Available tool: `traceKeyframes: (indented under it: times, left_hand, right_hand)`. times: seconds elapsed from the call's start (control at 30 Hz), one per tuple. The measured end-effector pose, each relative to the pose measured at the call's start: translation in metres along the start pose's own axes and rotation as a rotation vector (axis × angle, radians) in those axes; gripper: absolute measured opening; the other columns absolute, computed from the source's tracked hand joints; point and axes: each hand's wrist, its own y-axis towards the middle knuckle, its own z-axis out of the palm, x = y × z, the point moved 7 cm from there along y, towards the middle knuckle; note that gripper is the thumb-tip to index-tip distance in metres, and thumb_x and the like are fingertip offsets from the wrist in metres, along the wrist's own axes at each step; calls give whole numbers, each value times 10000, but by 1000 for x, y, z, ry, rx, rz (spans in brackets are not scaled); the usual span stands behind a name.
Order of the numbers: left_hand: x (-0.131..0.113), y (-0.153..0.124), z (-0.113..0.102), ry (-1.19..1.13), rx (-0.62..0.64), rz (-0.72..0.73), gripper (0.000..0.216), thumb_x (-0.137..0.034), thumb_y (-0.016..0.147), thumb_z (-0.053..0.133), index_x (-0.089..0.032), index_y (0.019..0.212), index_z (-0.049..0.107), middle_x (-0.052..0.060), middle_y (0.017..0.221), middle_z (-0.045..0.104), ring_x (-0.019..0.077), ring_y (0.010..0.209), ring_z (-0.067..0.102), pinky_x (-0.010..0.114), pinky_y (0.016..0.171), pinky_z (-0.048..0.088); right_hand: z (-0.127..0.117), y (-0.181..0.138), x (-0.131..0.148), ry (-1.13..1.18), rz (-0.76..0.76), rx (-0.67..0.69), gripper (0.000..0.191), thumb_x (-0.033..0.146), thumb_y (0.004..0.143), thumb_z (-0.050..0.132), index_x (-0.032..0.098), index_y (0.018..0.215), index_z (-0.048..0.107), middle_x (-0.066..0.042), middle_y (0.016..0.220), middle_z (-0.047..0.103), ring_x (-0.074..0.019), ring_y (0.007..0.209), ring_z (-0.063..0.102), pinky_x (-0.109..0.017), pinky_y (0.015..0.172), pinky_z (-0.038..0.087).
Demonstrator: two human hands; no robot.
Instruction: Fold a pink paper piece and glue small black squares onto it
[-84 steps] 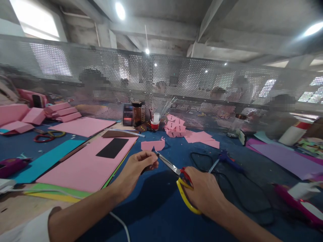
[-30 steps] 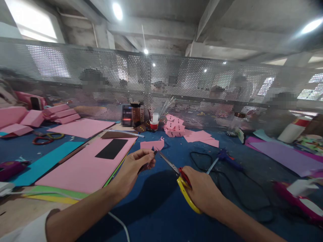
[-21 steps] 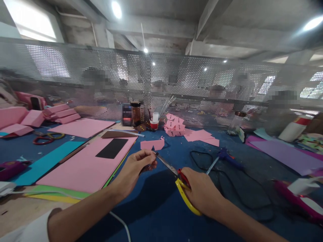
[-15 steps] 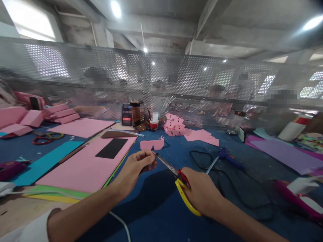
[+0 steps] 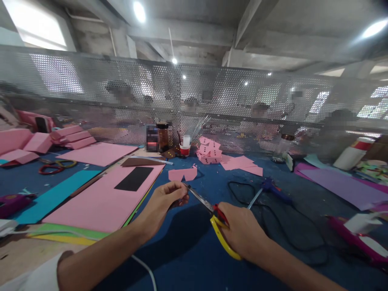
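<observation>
Gripping slim metal scissors by curved red-and-yellow handles, right hand; left hand pinching a small dark piece.

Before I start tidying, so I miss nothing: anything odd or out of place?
Mainly the black cord, sprawling in loose loops beside the blue glue gun, near the right hand and scissors: it looks untidy rather than coiled.

a grey perforated metal partition spans the view from nine to three o'clock, behind a blue work surface at six o'clock. the concrete ceiling carries a deep beam at one o'clock. lit lamps are located at eleven and two o'clock. a bright window occupies ten o'clock; further panes show near three o'clock.
</observation>
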Motion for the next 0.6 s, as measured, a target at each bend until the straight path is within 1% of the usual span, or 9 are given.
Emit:
traceKeyframes:
  times: [0.1, 0.3, 0.43, 0.6]
  left_hand:
    - [0, 1, -1, -4, -6, 4, 121, -302, 754, 656, -182, 740, 660, 15, 774, 630, 139, 720, 558, 235, 665, 430]
    - [1, 1, 0, -18, 5, -3, 136, -296, 759, 661, -177, 703, 626, 3, 741, 604, 127, 707, 545, 228, 665, 430]
    - [0, 0, 0, -7, -5, -6, 134, -302, 756, 656, -180, 706, 633, 8, 753, 610, 137, 720, 552, 235, 671, 433]
    - [-1, 0, 0, -11, -19, -5, 137, -307, 729, 670, -183, 684, 634, 1, 718, 604, 139, 693, 554, 242, 663, 437]
  right_hand:
    - [0, 0, 0, 1, 5, 0, 109, 301, 843, 513, 207, 788, 497, 21, 697, 590, -124, 567, 516, -268, 527, 153]
    - [0, 0, -1, 15, 12, -11, 104, 292, 829, 519, 216, 764, 488, 30, 680, 584, -131, 556, 508, -269, 525, 139]
    - [1, 0, -1, 12, 10, -8, 102, 295, 827, 522, 216, 768, 492, 27, 678, 589, -136, 558, 514, -272, 525, 139]
    - [2, -1, -1, 5, 12, -12, 119, 301, 834, 514, 215, 755, 491, 23, 675, 594, -140, 560, 520, -271, 526, 144]
